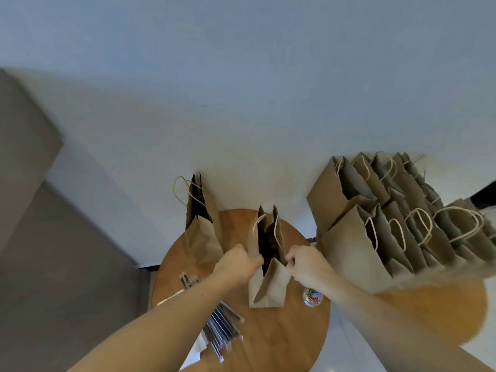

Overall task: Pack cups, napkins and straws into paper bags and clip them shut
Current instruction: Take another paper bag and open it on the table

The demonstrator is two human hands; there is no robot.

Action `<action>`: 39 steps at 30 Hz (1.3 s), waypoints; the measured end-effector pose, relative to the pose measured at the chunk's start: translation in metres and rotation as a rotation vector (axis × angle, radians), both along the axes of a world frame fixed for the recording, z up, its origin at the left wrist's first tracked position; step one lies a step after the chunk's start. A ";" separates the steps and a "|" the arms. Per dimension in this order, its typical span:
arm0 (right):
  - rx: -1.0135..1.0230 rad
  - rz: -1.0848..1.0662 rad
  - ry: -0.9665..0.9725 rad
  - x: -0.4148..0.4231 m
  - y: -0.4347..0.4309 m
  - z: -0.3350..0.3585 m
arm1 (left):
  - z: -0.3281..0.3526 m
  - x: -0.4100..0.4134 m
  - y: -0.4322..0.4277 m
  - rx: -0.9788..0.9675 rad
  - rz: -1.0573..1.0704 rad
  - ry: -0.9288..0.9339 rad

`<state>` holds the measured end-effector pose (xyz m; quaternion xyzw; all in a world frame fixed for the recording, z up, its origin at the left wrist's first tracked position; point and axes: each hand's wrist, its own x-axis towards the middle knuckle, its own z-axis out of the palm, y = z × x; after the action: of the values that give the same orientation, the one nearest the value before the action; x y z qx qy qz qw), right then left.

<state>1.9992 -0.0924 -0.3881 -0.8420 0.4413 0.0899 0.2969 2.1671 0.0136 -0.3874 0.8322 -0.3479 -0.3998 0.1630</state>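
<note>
Evidently the left grip (236,261) and right grip (306,264) each pinched an opposite rim of the upright brown paper bag (268,288) at the middle of the round wooden desk (281,339), probably spreading its mouth for packing; thin silvery straws (222,326) lay by the near-left edge

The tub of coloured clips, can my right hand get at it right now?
Probably yes: the tub sits uncovered close by the right hand, which must first let go of the bag it holds.

Round wooden table (281,331) by pale wall (241,103); grey block (53,264), perhaps cabinetry, left.
</note>
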 end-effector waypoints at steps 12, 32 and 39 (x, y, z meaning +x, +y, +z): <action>0.181 0.063 0.102 -0.070 0.024 -0.007 | -0.019 -0.073 0.018 0.159 0.009 0.052; -0.054 0.021 0.055 -0.054 -0.014 -0.040 | -0.023 -0.100 0.016 0.231 0.252 0.173; 0.026 0.126 0.005 -0.061 -0.003 -0.044 | -0.022 -0.092 0.022 0.177 0.368 0.029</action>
<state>1.9380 -0.0959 -0.4322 -0.8639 0.3871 0.1163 0.3005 2.0752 0.0352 -0.4096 0.8869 -0.1512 -0.4043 0.1648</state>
